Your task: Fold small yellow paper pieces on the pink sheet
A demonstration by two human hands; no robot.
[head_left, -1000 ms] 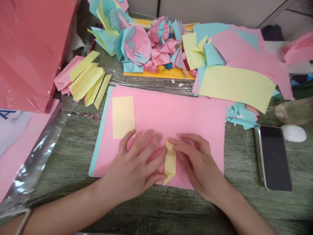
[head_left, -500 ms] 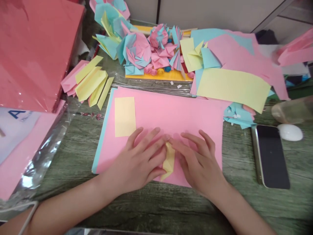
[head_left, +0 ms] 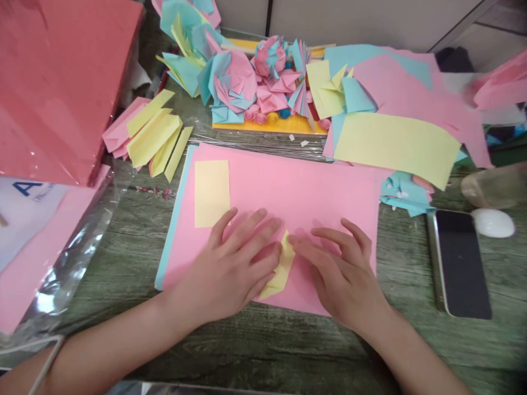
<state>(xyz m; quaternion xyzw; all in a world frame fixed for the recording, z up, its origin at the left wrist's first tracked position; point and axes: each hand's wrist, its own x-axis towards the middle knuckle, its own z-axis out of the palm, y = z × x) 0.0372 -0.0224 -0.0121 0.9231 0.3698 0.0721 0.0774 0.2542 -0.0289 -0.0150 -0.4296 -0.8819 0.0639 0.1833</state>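
Yellow paper, a small folded strip [head_left: 280,267], is lying on the pink sheet [head_left: 288,186] near that sheet's front edge, directly between the two hands. Its long axis is running from upper right to lower left, tilted, with the top tip pointing away from the person and the lower end sliding under the left hand [head_left: 230,263]. The left hand is lying flat, fingers spread, pressing on the strip's left edge with its lower fingers; it is covering more of the strip and is the nearer of the two. The right hand [head_left: 341,274] is also flat and unclenched, its index fingertip touching the strip's upper tip while the other fingers are resting on the pink sheet just beside it. Neither hand is gripping anything; both are pressing down.

A flat yellow rectangle [head_left: 211,193] is sitting on the pink sheet, up and left of the left hand. A phone [head_left: 463,263] is lying on the wooden surface [head_left: 263,351], well apart to the right.
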